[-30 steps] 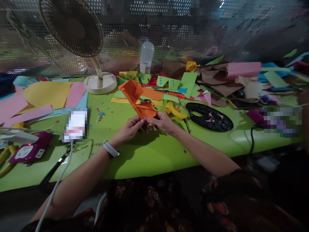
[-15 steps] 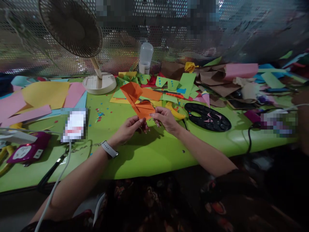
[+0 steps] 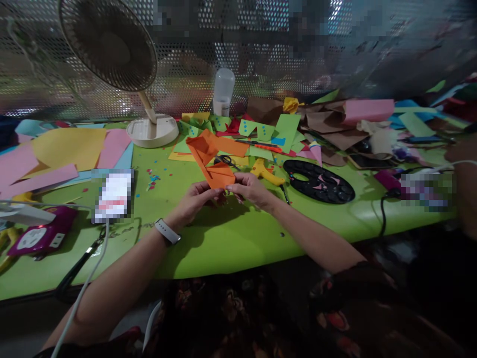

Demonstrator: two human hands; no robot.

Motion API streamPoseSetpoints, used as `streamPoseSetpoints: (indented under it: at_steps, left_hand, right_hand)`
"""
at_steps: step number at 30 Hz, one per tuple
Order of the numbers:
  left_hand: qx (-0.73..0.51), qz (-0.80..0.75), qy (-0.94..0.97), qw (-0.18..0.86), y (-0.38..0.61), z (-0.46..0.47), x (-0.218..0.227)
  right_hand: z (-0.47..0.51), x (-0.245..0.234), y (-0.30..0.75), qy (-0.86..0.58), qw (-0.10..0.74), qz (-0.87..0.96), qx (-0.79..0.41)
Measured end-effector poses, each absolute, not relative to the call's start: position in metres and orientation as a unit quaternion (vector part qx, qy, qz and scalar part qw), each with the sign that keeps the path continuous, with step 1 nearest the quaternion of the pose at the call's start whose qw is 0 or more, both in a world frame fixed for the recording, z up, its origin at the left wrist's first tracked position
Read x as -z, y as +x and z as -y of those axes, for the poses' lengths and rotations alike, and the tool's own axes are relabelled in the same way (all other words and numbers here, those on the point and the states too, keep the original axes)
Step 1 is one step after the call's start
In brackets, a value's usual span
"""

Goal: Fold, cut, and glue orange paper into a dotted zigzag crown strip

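A folded orange paper [image 3: 213,161] stands up from between both my hands above the green table [image 3: 231,233]. My left hand [image 3: 194,199], with a white watch on its wrist, pinches the paper's lower edge from the left. My right hand [image 3: 249,188] pinches the same lower edge from the right, its fingers closed on the fold. The paper's upper flap leans back to the left, toward the pile of coloured scraps.
A desk fan [image 3: 112,49] stands at the back left, a white bottle [image 3: 223,92] behind the scraps. Scissors [image 3: 225,160], a yellow glue gun [image 3: 265,171] and a black round palette [image 3: 319,180] lie to the right. Large paper sheets [image 3: 70,146] and a phone [image 3: 112,195] lie left.
The orange paper has been folded down smaller and lower between my hands. My hands have drawn slightly closer together; the camera shifted a little.
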State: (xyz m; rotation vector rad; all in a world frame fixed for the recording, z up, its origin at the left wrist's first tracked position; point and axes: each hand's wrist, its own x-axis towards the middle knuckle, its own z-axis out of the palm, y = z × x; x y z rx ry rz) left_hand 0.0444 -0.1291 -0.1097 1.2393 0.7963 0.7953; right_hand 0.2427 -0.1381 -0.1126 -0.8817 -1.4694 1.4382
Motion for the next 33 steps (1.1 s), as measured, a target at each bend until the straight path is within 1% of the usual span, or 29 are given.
streamPoseSetpoints:
  at_steps: [11, 18, 25, 33]
  left_hand:
    - [-0.323, -0.343, 0.558, 0.683, 0.0418, 0.1264, 0.1098]
    - [-0.320, -0.331, 0.562, 0.687, 0.0386, 0.1224, 0.1123]
    - [-0.309, -0.314, 0.591, 0.675, 0.0399, 0.1246, 0.1116]
    - [-0.290, -0.313, 0.595, 0.682, 0.0417, 0.1280, 0.1081]
  right_hand:
    - [0.1389, 0.1096, 0.2402, -0.363, 0.433, 0.598, -0.568]
    - [0.1397, 0.1107, 0.2422, -0.368, 0.464, 0.580, -0.560]
    - [0.1424, 0.1121, 0.2427, -0.369, 0.397, 0.569, -0.618]
    - [0.1436, 0.1116, 0.2420, -0.353, 0.383, 0.573, -0.633]
